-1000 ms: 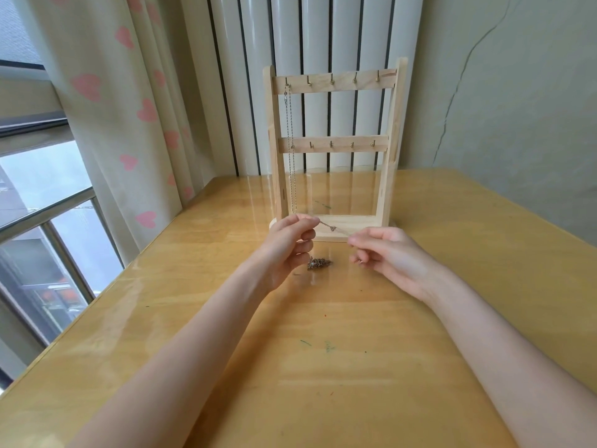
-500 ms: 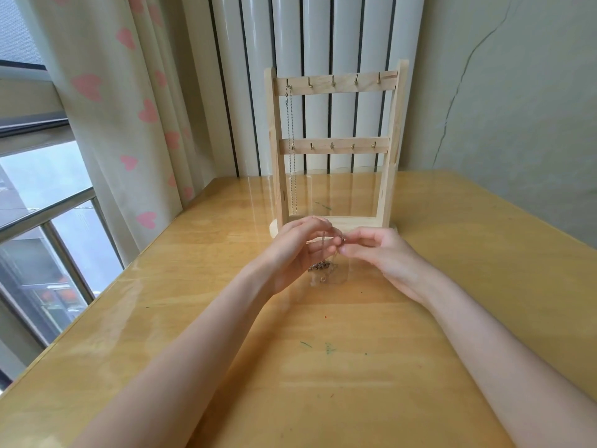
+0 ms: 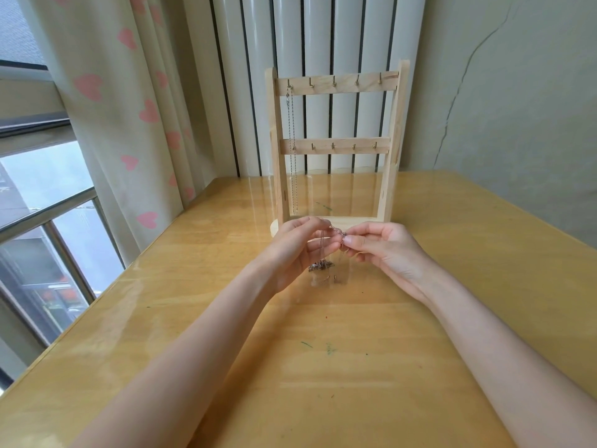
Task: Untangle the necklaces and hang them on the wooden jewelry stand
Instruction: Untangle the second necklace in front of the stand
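The wooden jewelry stand point(image 3: 336, 84) stands upright at the table's far middle, with two rails of small hooks. A silver necklace point(image 3: 292, 150) hangs from the top rail's leftmost hook. Just in front of the stand's base, my left hand point(image 3: 297, 250) and my right hand point(image 3: 384, 250) meet fingertip to fingertip and both pinch a thin pinkish chain point(image 3: 337, 232). The chain drops from my fingers to a small tangled clump point(image 3: 320, 265) resting on the table below my left hand.
The yellow wooden table point(image 3: 323, 367) has a glossy top with a few green marks. A curtain with pink hearts point(image 3: 106, 108) and a window are at the left. White radiator pipes point(image 3: 319, 33) and a cracked wall stand behind the stand.
My hands came together from slightly apart; both now pinch the chain at one spot. The chain is lifted higher, with the clump still on the table.
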### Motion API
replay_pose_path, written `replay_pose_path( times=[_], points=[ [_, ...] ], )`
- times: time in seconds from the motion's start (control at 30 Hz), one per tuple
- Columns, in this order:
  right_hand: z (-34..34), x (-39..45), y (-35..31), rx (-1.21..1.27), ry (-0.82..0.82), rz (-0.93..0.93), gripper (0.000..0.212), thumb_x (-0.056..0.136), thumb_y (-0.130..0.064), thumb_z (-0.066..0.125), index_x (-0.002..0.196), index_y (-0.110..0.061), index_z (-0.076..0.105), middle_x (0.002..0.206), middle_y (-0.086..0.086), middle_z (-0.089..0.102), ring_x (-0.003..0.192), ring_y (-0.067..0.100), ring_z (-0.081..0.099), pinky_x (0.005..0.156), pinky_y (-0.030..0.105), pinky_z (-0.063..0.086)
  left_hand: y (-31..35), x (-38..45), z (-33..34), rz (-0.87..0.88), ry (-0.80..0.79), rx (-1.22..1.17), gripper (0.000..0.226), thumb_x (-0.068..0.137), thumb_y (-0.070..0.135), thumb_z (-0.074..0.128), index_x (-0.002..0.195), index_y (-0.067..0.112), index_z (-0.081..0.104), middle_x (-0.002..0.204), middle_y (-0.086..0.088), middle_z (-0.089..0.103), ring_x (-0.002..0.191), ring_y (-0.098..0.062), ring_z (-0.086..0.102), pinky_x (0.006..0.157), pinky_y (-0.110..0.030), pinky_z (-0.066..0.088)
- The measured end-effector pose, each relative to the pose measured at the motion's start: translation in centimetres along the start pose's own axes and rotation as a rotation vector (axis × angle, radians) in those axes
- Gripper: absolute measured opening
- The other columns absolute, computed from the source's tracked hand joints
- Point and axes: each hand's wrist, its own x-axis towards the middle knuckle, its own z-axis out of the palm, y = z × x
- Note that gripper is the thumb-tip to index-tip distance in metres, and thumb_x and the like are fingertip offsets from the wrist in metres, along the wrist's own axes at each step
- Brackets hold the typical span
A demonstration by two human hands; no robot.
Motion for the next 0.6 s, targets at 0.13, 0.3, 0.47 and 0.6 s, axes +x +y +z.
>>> replay_pose_path(
  times=[0.13, 0.3, 0.47, 0.6],
  points=[
    [0.03, -0.11, -0.15, -0.087, 0.005, -0.082, 0.014, 0.08, -0.004, 0.067, 0.089, -0.015, 0.068, 0.072, -0.002, 0.068, 0.066, 0.008, 0.058, 0.066, 0.019, 0.045, 0.01, -0.08, 0.02, -0.023, -0.007, 0.008, 0.007, 0.091, 0.002, 0.05, 0.088, 0.001, 0.056, 0.08, -0.013, 0.062, 0.068, -0.016, 0.066, 0.067, -0.02, 0.057],
    [-0.11, -0.04, -0.32, -0.092, 0.06, -0.101, 0.009, 0.079, -0.002, 0.068, 0.081, -0.01, 0.069, 0.074, -0.004, 0.069, 0.066, 0.002, 0.06, 0.064, 0.018, 0.046, -0.11, -0.19, 0.17, -0.042, -0.005, 0.052, 0.006, 0.091, 0.004, 0.052, 0.093, 0.0, 0.056, 0.081, -0.014, 0.065, 0.071, -0.017, 0.068, 0.069, -0.021, 0.057],
    [-0.18, -0.02, -0.34, -0.105, 0.077, -0.08, 0.007, 0.078, -0.002, 0.069, 0.082, -0.008, 0.069, 0.077, 0.0, 0.07, 0.067, 0.001, 0.061, 0.063, 0.017, 0.047, -0.32, 0.07, -0.28, 0.221, 0.193, 0.572, 0.005, 0.087, 0.018, 0.062, 0.084, 0.018, 0.059, 0.087, 0.0, 0.059, 0.079, -0.009, 0.054, 0.074, -0.019, 0.045],
    [-0.11, -0.01, -0.25, -0.155, 0.082, -0.081, 0.009, 0.077, -0.003, 0.07, 0.08, -0.011, 0.07, 0.077, 0.001, 0.069, 0.068, 0.005, 0.06, 0.061, 0.015, 0.046, -0.03, -0.29, -0.02, 0.224, 0.048, 0.631, 0.007, 0.086, 0.013, 0.066, 0.079, 0.012, 0.066, 0.068, 0.007, 0.062, 0.061, 0.0, 0.057, 0.065, -0.016, 0.051]
  ],
)
